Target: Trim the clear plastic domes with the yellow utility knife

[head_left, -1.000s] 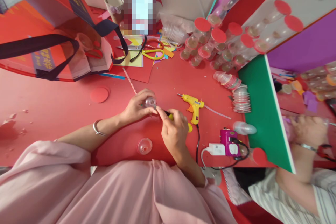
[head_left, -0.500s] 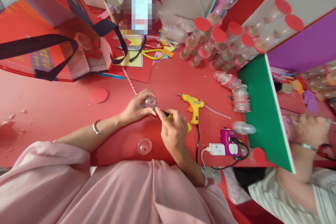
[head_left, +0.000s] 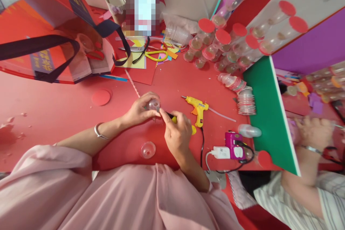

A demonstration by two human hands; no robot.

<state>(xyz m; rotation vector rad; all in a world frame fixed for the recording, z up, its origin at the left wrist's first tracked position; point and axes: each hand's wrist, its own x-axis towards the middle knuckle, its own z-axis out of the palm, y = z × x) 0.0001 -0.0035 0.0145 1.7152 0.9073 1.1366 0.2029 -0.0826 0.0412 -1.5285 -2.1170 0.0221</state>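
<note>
My left hand [head_left: 142, 110] is closed around a small clear plastic dome lid [head_left: 152, 104], held just above the red table. Gripped in my right hand [head_left: 178, 129] is a utility knife [head_left: 172, 117] with a black and yellow handle. Its blade meets the dome near the hole in its top, and my right index finger stretches along the knife toward the tip. A second clear dome lid [head_left: 148, 150] lies on the table below my hands. To the right rests a yellow hot glue gun [head_left: 198, 109] with a glue stick in its back.
Scissors [head_left: 156, 55] and paper scraps lie at the back, beside a large red bag [head_left: 54, 43]. Several clear bottles with red discs [head_left: 222, 37] stand back right. A green divider [head_left: 265, 115] separates a co-worker's hand [head_left: 315, 133]. A purple power adapter [head_left: 234, 145] sits front right.
The view has shifted very slightly. Both hands keep nearly the same place on the dome lid, with the knife blade still against it.
</note>
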